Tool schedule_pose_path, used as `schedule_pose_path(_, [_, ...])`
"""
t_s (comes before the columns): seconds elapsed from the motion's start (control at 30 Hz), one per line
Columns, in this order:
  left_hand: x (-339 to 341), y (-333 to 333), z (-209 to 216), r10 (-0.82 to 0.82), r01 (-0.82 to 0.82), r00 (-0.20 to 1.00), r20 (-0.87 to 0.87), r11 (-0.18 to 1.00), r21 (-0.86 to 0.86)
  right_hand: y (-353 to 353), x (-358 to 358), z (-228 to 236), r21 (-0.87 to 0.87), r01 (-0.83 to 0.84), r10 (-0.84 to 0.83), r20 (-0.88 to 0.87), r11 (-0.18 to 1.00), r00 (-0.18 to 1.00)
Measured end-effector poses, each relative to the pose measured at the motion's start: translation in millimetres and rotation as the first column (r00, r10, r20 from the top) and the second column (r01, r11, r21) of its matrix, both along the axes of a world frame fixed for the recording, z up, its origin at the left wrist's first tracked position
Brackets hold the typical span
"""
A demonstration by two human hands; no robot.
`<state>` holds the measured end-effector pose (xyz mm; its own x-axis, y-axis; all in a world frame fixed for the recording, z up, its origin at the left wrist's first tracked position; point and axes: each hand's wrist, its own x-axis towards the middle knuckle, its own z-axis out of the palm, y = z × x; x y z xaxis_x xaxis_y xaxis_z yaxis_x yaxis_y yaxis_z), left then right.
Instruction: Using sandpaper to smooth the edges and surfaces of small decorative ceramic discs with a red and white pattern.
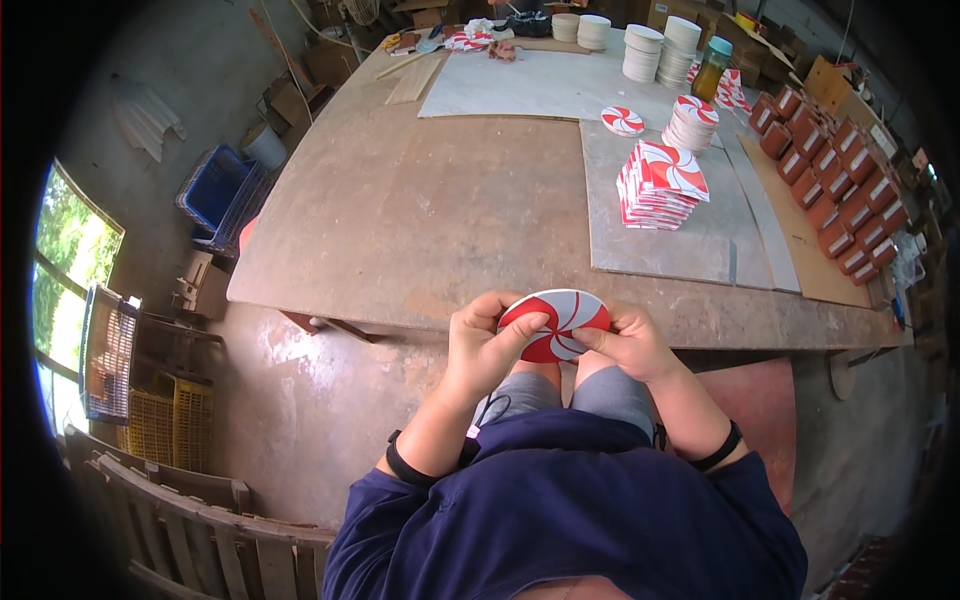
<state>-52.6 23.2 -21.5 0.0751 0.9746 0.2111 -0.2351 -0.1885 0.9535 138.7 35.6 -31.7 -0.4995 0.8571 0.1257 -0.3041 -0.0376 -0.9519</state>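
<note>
Between both hands I hold a round disc (556, 310) with a red and white swirl on its face, just off the table's front edge. My left hand (484, 338) grips its left side, thumb on the face. My right hand (632, 342) pinches the right side, its thumb also pressed on the face. The fingers behind the disc are hidden. Ahead to the right stands a tall pile of square swirl-printed sheets (664, 186). Beyond it are a stack of swirl-topped discs (690, 124) and a flat swirl disc (622, 121).
Plain white disc stacks (642, 54) and a capped bottle (710, 70) stand at the back of the large table (400, 210). Reddish-brown containers (840, 185) line its right side. A wooden slatted bench (210, 515) and a yellow crate (180, 420) are at lower left.
</note>
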Motion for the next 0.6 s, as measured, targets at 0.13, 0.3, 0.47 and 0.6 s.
schedule_pose_path(0.13, [2.8, 18.6, -26.9, -0.01, 0.059, 0.971, 0.24, 0.979, -0.198, 4.1, -10.9, -12.8, -0.189, 0.062, -0.075, -0.06, 0.98, 0.995])
schedule_pose_path(0.3, [8.9, 21.2, -50.4, 0.011, 0.134, 0.919, 0.395, 0.932, -0.338, 5.3, -18.8, -30.0, -0.405, 0.19, -0.243, -0.084, 0.894, 0.967])
schedule_pose_path(0.47, [-4.7, 36.4, -84.1, 0.096, 0.096, 0.915, 0.393, 0.893, -0.441, 14.2, -13.9, -62.5, 0.039, 0.407, -0.408, 0.133, 0.913, 0.903])
schedule_pose_path(0.6, [-22.8, 48.1, -102.6, 0.126, 0.113, 0.882, 0.454, 0.878, -0.464, 30.4, 17.3, -93.9, 0.078, 0.566, -0.57, 0.187, 0.82, 0.8])
